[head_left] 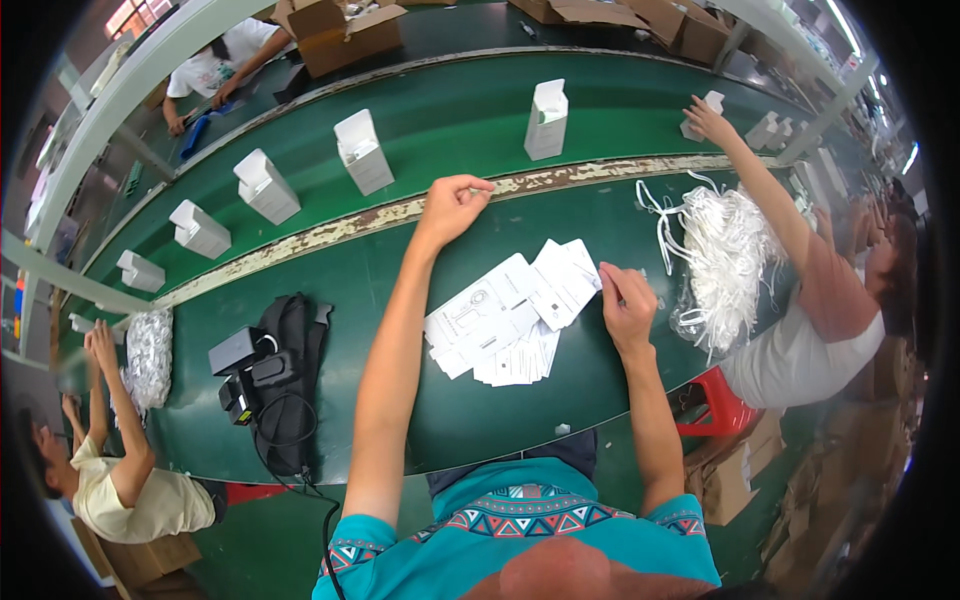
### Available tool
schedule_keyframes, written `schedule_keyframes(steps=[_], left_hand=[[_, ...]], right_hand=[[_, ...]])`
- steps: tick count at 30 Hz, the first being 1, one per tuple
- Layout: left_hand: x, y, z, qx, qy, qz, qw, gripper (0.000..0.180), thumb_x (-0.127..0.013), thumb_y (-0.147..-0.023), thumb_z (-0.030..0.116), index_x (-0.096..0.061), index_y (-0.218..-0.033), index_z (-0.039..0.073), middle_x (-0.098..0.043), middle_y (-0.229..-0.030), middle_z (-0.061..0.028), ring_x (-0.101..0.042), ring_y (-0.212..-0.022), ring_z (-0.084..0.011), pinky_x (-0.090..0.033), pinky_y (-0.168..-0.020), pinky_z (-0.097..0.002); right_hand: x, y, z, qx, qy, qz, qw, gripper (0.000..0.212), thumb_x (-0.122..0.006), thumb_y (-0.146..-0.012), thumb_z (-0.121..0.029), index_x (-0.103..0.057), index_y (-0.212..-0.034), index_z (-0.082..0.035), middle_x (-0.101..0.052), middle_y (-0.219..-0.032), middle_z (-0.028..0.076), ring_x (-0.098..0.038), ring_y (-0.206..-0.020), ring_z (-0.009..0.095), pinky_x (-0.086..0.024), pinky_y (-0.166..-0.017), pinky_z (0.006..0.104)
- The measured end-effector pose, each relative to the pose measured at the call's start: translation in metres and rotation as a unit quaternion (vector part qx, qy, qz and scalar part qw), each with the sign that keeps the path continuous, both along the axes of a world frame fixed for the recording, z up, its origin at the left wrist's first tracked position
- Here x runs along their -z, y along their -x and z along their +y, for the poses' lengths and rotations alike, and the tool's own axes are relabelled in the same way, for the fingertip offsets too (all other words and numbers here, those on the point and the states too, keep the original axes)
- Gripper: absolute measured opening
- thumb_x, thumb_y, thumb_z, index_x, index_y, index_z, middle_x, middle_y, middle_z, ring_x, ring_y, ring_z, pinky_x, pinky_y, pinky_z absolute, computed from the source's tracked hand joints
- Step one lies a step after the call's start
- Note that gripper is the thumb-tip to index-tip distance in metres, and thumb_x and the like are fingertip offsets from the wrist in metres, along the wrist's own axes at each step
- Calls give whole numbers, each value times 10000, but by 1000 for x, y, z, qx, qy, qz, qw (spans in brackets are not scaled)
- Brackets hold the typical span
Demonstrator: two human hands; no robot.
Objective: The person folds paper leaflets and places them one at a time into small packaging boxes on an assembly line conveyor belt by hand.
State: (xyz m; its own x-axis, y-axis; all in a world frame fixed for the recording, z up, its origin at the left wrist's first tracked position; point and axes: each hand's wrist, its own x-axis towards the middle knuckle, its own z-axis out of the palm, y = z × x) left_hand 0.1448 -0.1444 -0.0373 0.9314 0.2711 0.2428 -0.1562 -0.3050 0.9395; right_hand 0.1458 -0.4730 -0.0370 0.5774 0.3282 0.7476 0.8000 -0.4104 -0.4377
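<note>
White printed leaflets [480,308] lie in an overlapping, fanned pile on the green table in front of me. At the pile's right side, my right hand [630,308] pinches the edge of an upper leaflet [566,284] between thumb and fingers. My left hand [455,210] is above the worn strip between table and conveyor belt, its fingers curled and pressed together, with nothing showing in them. Beyond it on the belt stand open white boxes; the closest are one box [547,120] to its right and another box [364,155] to its left.
More white boxes [267,188] line the belt [450,110] leftward. A heap of white cables [725,255] lies right of the leaflets. Left are a black strap [290,400] with devices and a bagged bundle [150,358]. Co-workers sit at both sides; one's hand [710,122] touches a box.
</note>
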Motion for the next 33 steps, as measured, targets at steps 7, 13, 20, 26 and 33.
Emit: schedule_keyframes(steps=[7, 13, 20, 26, 33], left_hand=[[1, 2, 8, 57, 164, 68, 982, 241, -697, -933, 127, -706, -1118, -26, -486, -592, 98, -350, -512, -4, -251, -479, -214], [5, 4, 5, 37, 160, 49, 985, 222, -674, -942, 107, -702, -1106, -40, -501, -596, 93, -369, -517, -2, -272, -483, -218], [12, 3, 5, 19, 104, 35, 994, 220, -658, -960, 110, -705, -1118, -35, -488, -588, 94, -369, -511, -15, -281, -479, -220], [12, 0, 7, 8, 93, 31, 995, 210, -648, -964, 111, -713, -1107, -28, -488, -594, 93, -383, -528, -19, -290, -487, -227], [21, -9, 6, 18, 94, 27, 995, 199, -674, -953, 132, -731, -1088, -2, -539, -631, 71, -426, -546, -29, -330, -498, -236]], right_hand=[[-4, -3, 0, 32, -6, 27, 999, 65, -734, -854, 29, -710, -910, 8, -541, -648, 75, -475, -522, 186, -358, -486, 345], [2, -1, -7, 30, -17, 27, 999, 76, -734, -868, 1, -675, -820, 2, -527, -635, 77, -475, -517, 204, -357, -488, 350], [-77, 44, 32, -49, -39, 15, 998, 83, -698, -873, 40, -646, -820, 1, -559, -683, 105, -525, -586, 225, -410, -538, 334], [-61, -44, 39, -127, 168, 272, 939, 267, -834, -812, -179, -627, -847, -15, -604, -790, 66, -552, -740, 165, -451, -645, 309], [-19, -71, 19, -248, 182, 431, 848, 398, -910, -750, -318, -623, -840, -57, -605, -796, 5, -543, -761, 96, -458, -641, 274]])
